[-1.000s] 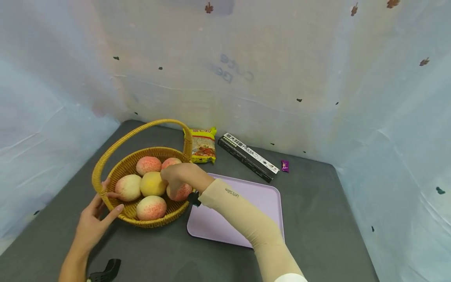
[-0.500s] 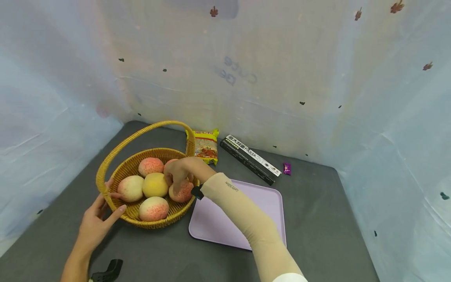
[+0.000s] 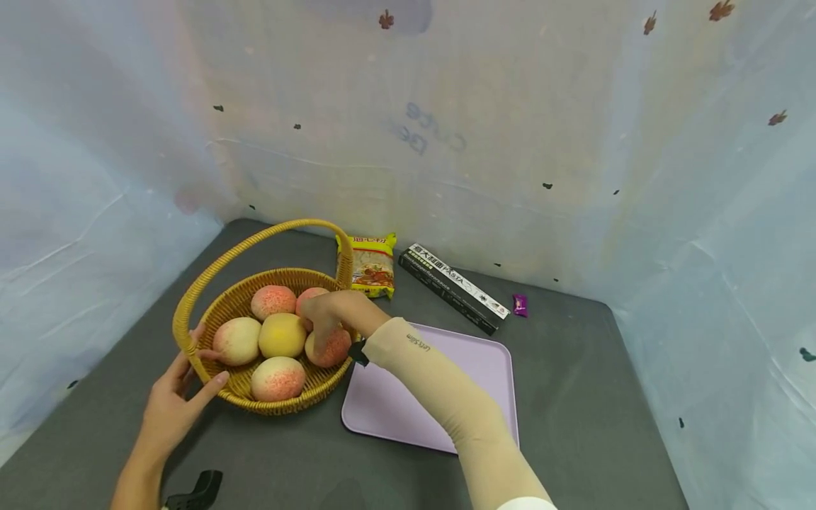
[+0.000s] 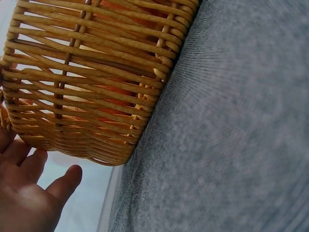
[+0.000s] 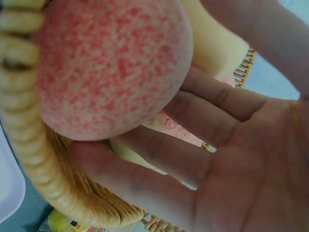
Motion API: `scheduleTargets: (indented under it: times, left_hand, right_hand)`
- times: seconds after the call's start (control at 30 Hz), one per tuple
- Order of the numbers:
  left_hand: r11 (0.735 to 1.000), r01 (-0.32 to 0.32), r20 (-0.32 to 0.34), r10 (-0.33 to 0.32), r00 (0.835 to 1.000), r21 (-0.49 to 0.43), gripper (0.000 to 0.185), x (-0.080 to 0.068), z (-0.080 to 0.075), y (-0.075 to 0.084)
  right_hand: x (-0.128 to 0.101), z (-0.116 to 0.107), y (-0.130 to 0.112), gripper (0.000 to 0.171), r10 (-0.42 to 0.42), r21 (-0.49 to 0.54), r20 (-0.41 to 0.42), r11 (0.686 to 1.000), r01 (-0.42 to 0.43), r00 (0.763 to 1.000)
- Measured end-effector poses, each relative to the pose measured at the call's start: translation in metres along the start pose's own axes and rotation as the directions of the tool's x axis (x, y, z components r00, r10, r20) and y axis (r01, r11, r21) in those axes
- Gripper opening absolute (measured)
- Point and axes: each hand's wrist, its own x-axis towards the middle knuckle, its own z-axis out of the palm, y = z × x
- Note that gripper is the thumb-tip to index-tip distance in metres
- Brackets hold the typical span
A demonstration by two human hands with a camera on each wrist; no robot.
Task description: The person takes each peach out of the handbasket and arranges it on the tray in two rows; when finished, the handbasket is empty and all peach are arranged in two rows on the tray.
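Observation:
In the head view a yellow wicker basket [image 3: 255,406] with a tall handle stands on the left of the dark table. Several peaches, pink-speckled [image 3: 278,379] or pale, lie in it around a yellow round fruit [image 3: 282,336]. My left hand [image 3: 168,407] holds the basket's left rim, its fingers along the wicker wall in the left wrist view. My right hand [image 3: 331,312] reaches into the right side of the basket. In the right wrist view its fairly straight fingers touch a speckled peach [image 5: 116,63] beside the rim; the thumb is spread away and the palm is apart.
A lilac tray [image 3: 376,411] lies right of the basket, partly under the right forearm. Behind are a yellow food packet [image 3: 372,268], a black pasta box [image 3: 452,289] and a small purple wrapped sweet [image 3: 520,305]. Pale sheeting [image 3: 484,142] hangs around the table.
The whole scene has shifted slightly right in the head view. My right hand has drawn back slightly from the yellow fruit, over the right-hand peach. The left hand keeps its place on the basket.

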Motion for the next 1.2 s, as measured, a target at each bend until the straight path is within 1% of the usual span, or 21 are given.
scheduleTargets:
  times: [0.03, 0.1, 0.2, 0.27, 0.33, 0.4, 0.6, 0.63, 0.73, 0.87, 0.97, 1.13, 1.2]
  left_hand:
    - [1.000, 0.000, 0.001, 0.000, 1.000, 0.000, 0.083, 0.000, 0.000, 0.000]
    - [1.000, -0.002, 0.005, 0.002, 1.000, -0.002, 0.083, 0.000, 0.001, -0.001]
    - [1.000, -0.007, 0.008, 0.007, 1.000, -0.010, 0.083, 0.000, 0.000, -0.002]
    - [1.000, -0.013, 0.003, 0.013, 1.000, -0.013, 0.083, -0.001, -0.001, -0.003]
    - [1.000, -0.021, -0.001, 0.021, 1.000, -0.016, 0.082, -0.001, -0.002, -0.004]
    - [1.000, -0.026, 0.001, 0.026, 1.000, -0.017, 0.083, -0.001, -0.003, -0.005]
    - [1.000, -0.016, 0.015, 0.016, 1.000, -0.022, 0.082, 0.000, 0.000, -0.003]
    - [1.000, -0.014, 0.016, 0.014, 1.000, -0.023, 0.082, -0.001, 0.000, -0.003]
    - [1.000, -0.011, 0.014, 0.011, 1.000, -0.023, 0.081, -0.002, 0.002, -0.003]
    - [1.000, -0.009, 0.008, 0.009, 1.000, -0.024, 0.081, -0.002, 0.002, -0.003]
    - [1.000, -0.003, 0.002, 0.004, 1.000, -0.022, 0.081, -0.002, 0.001, -0.003]
    - [1.000, -0.004, 0.001, 0.004, 1.000, -0.018, 0.082, -0.001, 0.000, -0.003]
    - [1.000, -0.002, 0.002, 0.002, 1.000, -0.017, 0.082, -0.001, 0.000, -0.003]
  right_hand:
    - [0.000, 0.000, 0.001, 0.034, -0.006, -0.023, -0.001, 1.000, 0.006, 1.000]
    - [-0.001, 0.002, 0.003, 0.028, -0.012, -0.012, 0.006, 1.000, 0.012, 1.000]
    - [-0.001, 0.007, 0.009, 0.026, -0.042, 0.015, 0.014, 0.999, 0.042, 0.999]
    - [0.001, 0.011, 0.013, 0.031, -0.082, 0.040, 0.008, 0.996, 0.082, 0.997]
    - [0.002, 0.013, 0.014, 0.039, -0.114, 0.045, -0.009, 0.992, 0.114, 0.993]
    - [0.004, 0.015, 0.014, 0.038, -0.133, 0.027, -0.027, 0.991, 0.134, 0.991]
    - [0.005, 0.015, 0.013, 0.026, -0.092, -0.005, -0.023, 0.996, 0.092, 0.995]
    - [0.005, 0.015, 0.014, 0.025, -0.094, -0.003, -0.021, 0.996, 0.094, 0.995]
    - [0.007, 0.016, 0.019, 0.026, -0.138, 0.011, -0.018, 0.990, 0.138, 0.990]
    - [0.007, 0.016, 0.026, 0.028, -0.202, 0.091, -0.016, 0.975, 0.203, 0.979]
    - [0.005, 0.017, 0.030, 0.031, -0.250, 0.168, -0.033, 0.953, 0.252, 0.968]
    - [0.003, 0.023, 0.038, 0.047, -0.333, 0.192, -0.094, 0.919, 0.345, 0.938]
    - [0.002, 0.025, 0.040, 0.051, -0.343, 0.186, -0.114, 0.914, 0.360, 0.932]
